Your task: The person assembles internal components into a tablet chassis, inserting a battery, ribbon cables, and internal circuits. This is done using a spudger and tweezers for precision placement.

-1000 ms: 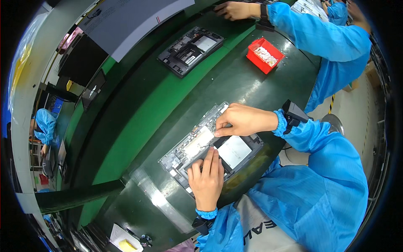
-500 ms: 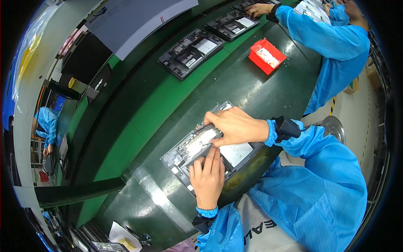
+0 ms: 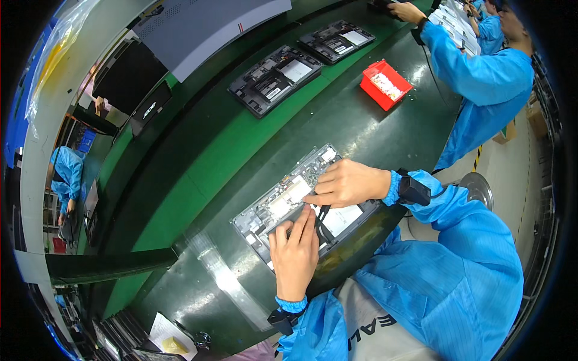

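Observation:
Under both my hands lies an opened laptop base [image 3: 250, 224], its inner boards and a pale battery-like block [image 3: 342, 218] exposed. My left hand [image 3: 295, 253] rests on its near left part, fingers stretched out and tips by the middle. From the right, my right hand [image 3: 346, 188] reaches over the board, fingers curled and the pointing finger close to my left fingertips. Whatever its fingers may hold is hidden. Just below it a looped black cable [image 3: 325, 222] shows. A bright silvery-white plate [image 3: 289, 197] sits on the board left of my right hand.
Two more opened laptop bases [image 3: 274, 79] [image 3: 337, 41] lie on the green strip at the back. A red bin [image 3: 385, 84] with small white bits stands at the far right, near a co-worker in a blue sleeve [image 3: 463, 60]. Clear tape [image 3: 226, 280] crosses the bench at left.
My right hand has shifted a little right and its spread fingers have curled, uncovering more of the board and the black cable. My left hand stays nearly in place. The co-worker's hand moved away from the far laptop.

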`<action>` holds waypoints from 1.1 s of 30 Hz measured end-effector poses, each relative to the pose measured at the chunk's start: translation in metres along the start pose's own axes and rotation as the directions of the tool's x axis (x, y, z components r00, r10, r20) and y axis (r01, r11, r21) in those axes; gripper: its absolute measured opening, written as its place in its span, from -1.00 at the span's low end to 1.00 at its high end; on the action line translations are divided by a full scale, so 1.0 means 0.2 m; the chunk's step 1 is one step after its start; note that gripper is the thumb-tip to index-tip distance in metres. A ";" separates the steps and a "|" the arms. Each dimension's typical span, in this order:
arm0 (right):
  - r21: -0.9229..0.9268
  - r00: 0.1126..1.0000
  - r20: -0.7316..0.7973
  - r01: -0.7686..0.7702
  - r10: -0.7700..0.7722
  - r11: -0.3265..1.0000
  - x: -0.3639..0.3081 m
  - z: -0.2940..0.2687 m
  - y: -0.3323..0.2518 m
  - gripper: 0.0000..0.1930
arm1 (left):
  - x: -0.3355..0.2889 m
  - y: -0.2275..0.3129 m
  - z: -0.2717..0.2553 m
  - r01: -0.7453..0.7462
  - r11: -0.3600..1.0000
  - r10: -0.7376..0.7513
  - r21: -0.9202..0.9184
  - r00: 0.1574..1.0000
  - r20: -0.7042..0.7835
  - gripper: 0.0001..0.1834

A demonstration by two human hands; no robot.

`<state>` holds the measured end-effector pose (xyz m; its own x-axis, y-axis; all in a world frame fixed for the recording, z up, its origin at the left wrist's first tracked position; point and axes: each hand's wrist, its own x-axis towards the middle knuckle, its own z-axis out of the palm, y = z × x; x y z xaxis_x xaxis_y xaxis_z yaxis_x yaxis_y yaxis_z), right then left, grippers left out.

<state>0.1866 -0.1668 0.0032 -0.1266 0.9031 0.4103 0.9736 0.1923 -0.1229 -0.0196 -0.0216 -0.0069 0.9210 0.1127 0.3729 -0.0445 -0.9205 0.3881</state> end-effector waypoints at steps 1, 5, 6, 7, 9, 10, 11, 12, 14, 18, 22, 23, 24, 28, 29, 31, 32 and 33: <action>-0.021 1.000 0.003 0.019 -0.018 1.000 0.00 0.00 0.00 -0.46 | 0.00 0.00 0.00 0.000 1.000 0.000 0.001 1.000 -0.001 -0.52; -0.112 0.997 0.048 0.061 -0.056 0.992 0.00 -0.03 -0.03 -0.50 | -0.01 0.02 -0.03 0.012 1.000 -0.011 -0.024 1.000 0.017 -0.44; -0.112 0.997 0.048 0.061 -0.056 0.992 -0.01 -0.04 -0.03 -0.50 | -0.02 0.04 -0.04 0.014 0.999 -0.014 -0.030 1.000 0.025 -0.43; -0.085 0.998 0.044 0.050 -0.046 0.995 -0.01 -0.04 -0.04 -0.50 | -0.02 0.04 -0.04 0.014 1.000 -0.014 -0.028 1.000 0.024 -0.43; -0.059 0.999 0.039 0.038 -0.036 0.998 -0.01 -0.05 -0.05 -0.49 | -0.02 0.07 -0.06 0.021 0.999 -0.019 -0.047 0.999 0.038 -0.44; -0.058 0.998 0.059 0.016 -0.013 0.998 -0.01 -0.07 -0.06 -0.48 | -0.01 0.09 -0.07 0.022 0.999 -0.020 -0.048 0.999 0.038 -0.44; -0.058 0.997 0.079 -0.007 0.011 0.998 0.00 -0.08 -0.08 -0.47 | 0.00 0.11 -0.08 0.034 0.997 -0.036 -0.064 0.999 -0.024 -0.48; -0.055 0.997 0.081 -0.009 0.014 0.998 0.00 -0.09 -0.10 -0.47 | 0.00 0.14 -0.09 0.047 0.995 -0.054 -0.082 0.995 -0.084 -0.52; -0.188 0.991 0.130 -0.002 0.027 0.982 0.03 -0.14 -0.17 -0.52 | -0.06 0.15 -0.08 0.015 1.000 -0.017 -0.016 0.983 -0.180 -0.56; 0.178 0.984 0.113 -0.155 0.136 0.972 -0.04 -0.39 -0.50 -0.75 | -0.25 0.24 -0.13 -0.019 0.998 0.036 0.056 0.944 -0.327 -0.65; 0.664 0.962 -0.048 -0.169 0.267 0.728 -0.23 -0.30 -0.71 -0.73 | -0.47 0.32 -0.11 -0.095 0.993 0.067 -0.072 0.944 -0.323 -0.66; 0.739 0.945 -0.028 -0.200 0.326 0.643 -0.27 -0.25 -0.75 -0.73 | -0.53 0.33 -0.09 -0.099 0.991 0.064 -0.095 0.946 -0.317 -0.66; 0.744 0.942 -0.024 -0.208 0.336 0.635 -0.29 -0.20 -0.79 -0.73 | -0.56 0.34 -0.07 -0.089 0.990 0.051 -0.108 0.947 -0.318 -0.68; 0.745 0.918 0.018 -0.277 0.396 0.608 -0.32 -0.05 -0.86 -0.76 | -0.66 0.31 -0.01 -0.012 0.976 -0.035 -0.218 0.976 -0.214 -0.68; 0.741 0.915 0.027 -0.288 0.402 0.607 -0.32 -0.04 -0.86 -0.77 | -0.67 0.31 0.01 -0.009 0.976 -0.038 -0.218 0.977 -0.211 -0.68; 0.726 0.804 0.007 -0.413 0.594 0.550 -0.38 -0.01 -0.85 -0.76 | -0.68 0.34 0.08 0.131 0.979 -0.172 -0.156 0.942 -0.289 -0.57; 0.704 0.723 0.037 -0.509 0.690 0.496 -0.42 0.00 -0.85 -0.76 | -0.70 0.32 0.07 0.073 0.995 -0.083 -0.072 0.985 -0.151 -0.49; 0.678 0.630 0.062 -0.597 0.774 0.430 -0.45 0.02 -0.85 -0.76 | -0.70 0.32 0.06 0.073 0.995 -0.084 -0.071 0.985 -0.154 -0.49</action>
<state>0.0314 -0.2793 -0.0163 0.6624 0.7415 0.1067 0.3658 -0.1959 -0.9098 -0.1459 -0.1016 -0.0440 0.8509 0.2455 0.4644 -0.0041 -0.8810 0.4732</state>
